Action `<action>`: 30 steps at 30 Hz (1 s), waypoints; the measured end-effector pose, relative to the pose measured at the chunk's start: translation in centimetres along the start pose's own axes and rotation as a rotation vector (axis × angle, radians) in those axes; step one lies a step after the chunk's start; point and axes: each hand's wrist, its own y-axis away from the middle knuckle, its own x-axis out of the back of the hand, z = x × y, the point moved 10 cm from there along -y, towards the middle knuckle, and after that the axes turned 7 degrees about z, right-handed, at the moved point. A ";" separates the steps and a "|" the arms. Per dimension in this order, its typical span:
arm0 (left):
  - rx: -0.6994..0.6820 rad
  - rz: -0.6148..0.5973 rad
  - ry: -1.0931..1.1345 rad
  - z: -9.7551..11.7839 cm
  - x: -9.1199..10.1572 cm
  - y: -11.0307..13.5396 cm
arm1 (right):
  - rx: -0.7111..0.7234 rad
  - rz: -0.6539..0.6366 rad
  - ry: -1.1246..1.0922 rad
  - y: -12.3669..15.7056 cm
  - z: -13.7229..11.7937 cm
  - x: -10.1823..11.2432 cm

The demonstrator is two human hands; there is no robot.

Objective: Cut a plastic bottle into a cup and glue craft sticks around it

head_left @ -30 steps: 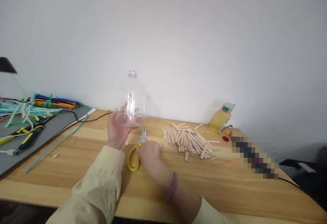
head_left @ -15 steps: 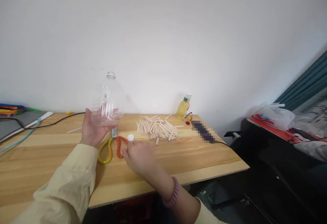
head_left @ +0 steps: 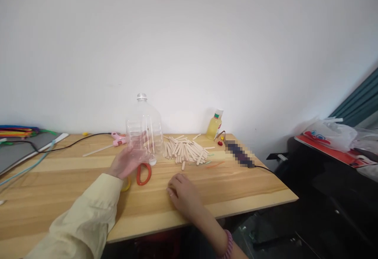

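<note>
A large clear plastic bottle (head_left: 144,125) with an uncapped neck stands upright in front of my left hand (head_left: 128,158). That hand grips it low on its left side, with some fingers seen through the clear wall. Just beneath the bottle lie scissors with a red handle loop (head_left: 143,174) and a yellow one, their blades hidden. A small white cap (head_left: 152,161) sits beside the red loop. My right hand (head_left: 184,196) is palm down near the table's front edge, its fingers curled together and nothing visible in them.
Wooden sticks (head_left: 187,150) lie piled right of the bottle. Behind stands a yellow bottle (head_left: 214,125), near a blurred dark object (head_left: 239,153) with a cord. A pink glue gun (head_left: 118,138) lies left, and coloured sticks (head_left: 17,131) rest on a grey board (head_left: 17,150).
The bottle and my left hand are lower and further right in view, and the pink glue gun shows now. My right hand has pulled back rightward from the white cap and scissors.
</note>
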 end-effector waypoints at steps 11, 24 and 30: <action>0.085 0.110 -0.086 -1.3 0.4 0.6 | 0.023 0.005 -0.074 2.4 -0.7 2.6; 0.090 0.165 -0.188 -2.1 0.2 0.4 | -0.199 0.153 0.693 14.1 12.0 22.5; 0.099 0.160 -0.220 -2.6 0.3 0.2 | -0.364 -0.009 0.690 15.6 20.6 19.1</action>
